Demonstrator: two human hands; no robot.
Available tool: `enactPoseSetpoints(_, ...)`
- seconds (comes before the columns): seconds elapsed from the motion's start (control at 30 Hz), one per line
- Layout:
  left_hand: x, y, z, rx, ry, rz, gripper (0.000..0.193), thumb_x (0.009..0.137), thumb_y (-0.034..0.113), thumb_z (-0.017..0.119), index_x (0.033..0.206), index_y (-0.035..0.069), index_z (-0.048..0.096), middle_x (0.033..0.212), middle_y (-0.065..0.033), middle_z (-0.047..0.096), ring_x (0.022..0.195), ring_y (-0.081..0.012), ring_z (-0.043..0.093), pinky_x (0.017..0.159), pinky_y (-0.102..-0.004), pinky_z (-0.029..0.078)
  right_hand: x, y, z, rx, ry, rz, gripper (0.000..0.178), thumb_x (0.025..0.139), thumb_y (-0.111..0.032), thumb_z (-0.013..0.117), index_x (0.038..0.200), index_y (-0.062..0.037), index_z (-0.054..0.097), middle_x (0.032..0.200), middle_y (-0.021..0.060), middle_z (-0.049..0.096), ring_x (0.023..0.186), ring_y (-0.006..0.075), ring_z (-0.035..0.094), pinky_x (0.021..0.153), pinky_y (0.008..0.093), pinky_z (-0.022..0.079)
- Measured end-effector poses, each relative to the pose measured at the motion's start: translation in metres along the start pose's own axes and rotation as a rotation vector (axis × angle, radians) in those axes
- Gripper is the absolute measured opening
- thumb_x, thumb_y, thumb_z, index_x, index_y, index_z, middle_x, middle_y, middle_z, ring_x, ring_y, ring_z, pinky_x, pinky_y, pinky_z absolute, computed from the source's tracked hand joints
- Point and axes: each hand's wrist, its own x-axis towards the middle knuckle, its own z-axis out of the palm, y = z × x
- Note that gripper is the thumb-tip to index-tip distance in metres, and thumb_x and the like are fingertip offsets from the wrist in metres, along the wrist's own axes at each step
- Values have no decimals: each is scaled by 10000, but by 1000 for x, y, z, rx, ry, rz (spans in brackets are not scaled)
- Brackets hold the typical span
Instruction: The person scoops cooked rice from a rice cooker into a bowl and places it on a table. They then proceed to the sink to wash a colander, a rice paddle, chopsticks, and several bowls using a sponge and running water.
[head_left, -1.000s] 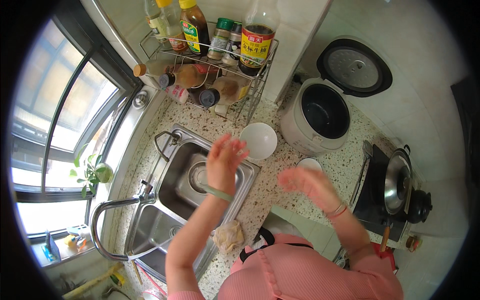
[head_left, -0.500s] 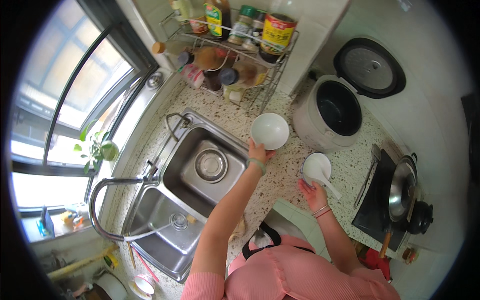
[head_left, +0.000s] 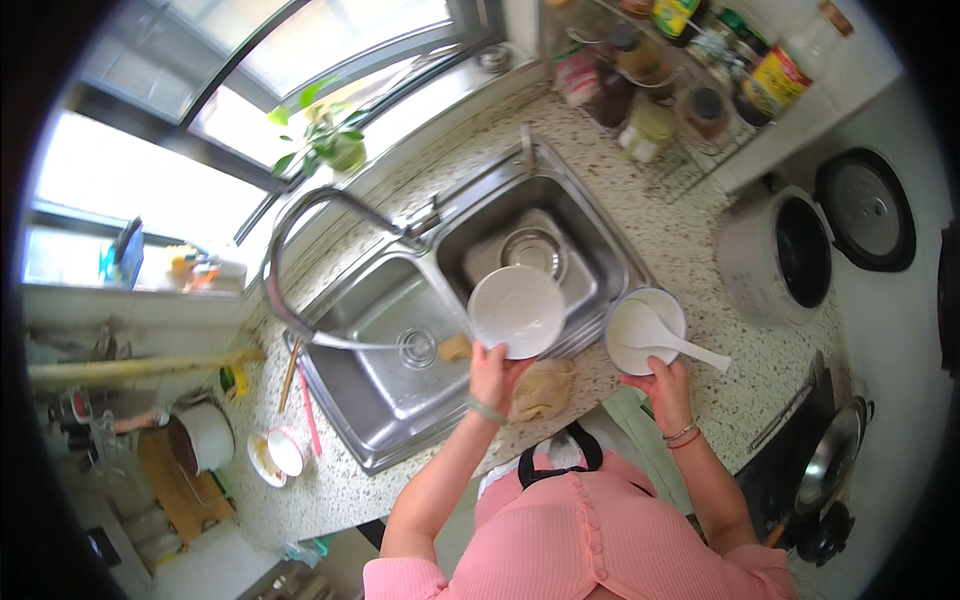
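My left hand (head_left: 492, 378) grips the near rim of a white bowl (head_left: 517, 312), held over the sink near the divider between the two basins. In my right hand (head_left: 664, 390) is a second white bowl (head_left: 630, 350) with a blue rim, above the counter's edge right of the sink. A white soup spoon (head_left: 672, 340) leans in that bowl, its handle sticking out to the right past my fingers. Water runs from the curved faucet (head_left: 275, 262) into the left basin (head_left: 370, 300). A round metal strainer (head_left: 533, 252) sits in the right basin, partly hidden by the left bowl.
A tan cloth (head_left: 543, 390) lies on the counter before the sink. Two small dishes (head_left: 285, 452) and chopsticks stand to its left. An open rice cooker (head_left: 765, 255), a rack of seasoning bottles (head_left: 690, 110) and a lidded pan (head_left: 832, 455) are on the right.
Both bowls have moved left, the left-hand one from the counter to over the sink. The spoon travels with the right-hand bowl. My view has turned toward the sink and window.
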Motion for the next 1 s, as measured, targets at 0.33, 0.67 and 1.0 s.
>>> enactPoseSetpoints(0.33,34,6,-269,-243,425,66,631,870,-93,307,1423,204,248,1408,-192,372,1230,-426,476,918,-602,511,24,118,229,-172,-502,459,361,929,-98,424,1220,105,490,1090,198,636,913,311,683,772,365,601)
enactPoseSetpoints(0.67,90,-30,-341,-362,529,-102,541,949,-40,278,1412,239,281,1415,-167,377,1172,-437,526,844,-615,539,116,295,314,-382,-283,517,343,912,-72,385,1156,125,524,984,214,660,799,316,701,637,354,616)
enactPoseSetpoints(1.0,89,-21,-341,-91,617,-48,546,927,-54,332,1408,204,349,1371,-157,427,1113,-396,571,719,-504,617,159,342,296,-570,-220,442,341,993,-232,359,1088,-5,595,834,115,672,628,172,659,543,281,561)
